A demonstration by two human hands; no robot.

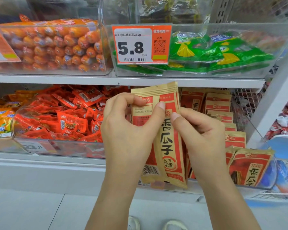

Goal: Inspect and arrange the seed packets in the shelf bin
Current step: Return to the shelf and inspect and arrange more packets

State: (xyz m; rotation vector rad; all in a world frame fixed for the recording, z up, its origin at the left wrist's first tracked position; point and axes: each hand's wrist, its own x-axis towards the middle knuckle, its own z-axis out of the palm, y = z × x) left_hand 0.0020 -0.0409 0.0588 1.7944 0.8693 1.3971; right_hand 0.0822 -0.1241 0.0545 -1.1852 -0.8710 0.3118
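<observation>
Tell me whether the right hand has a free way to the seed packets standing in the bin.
Probably not yet: the right hand and left hand both pinch the held packets. The bin's seed packets stand just behind, nothing else between.

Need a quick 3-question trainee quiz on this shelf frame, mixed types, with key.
1. True or false: both the left hand and the right hand hold the tan-and-red paper seed packets.
2. Which goods fill the clear plastic bin behind the orange price tag reading 5.8? A) orange sausages B) green packets C) red sachets
3. Fill in: the packet facing the camera on the left side of the hand-held pair shows its ____ side, with a barcode.

Key: 1 true; 2 B; 3 back
</observation>
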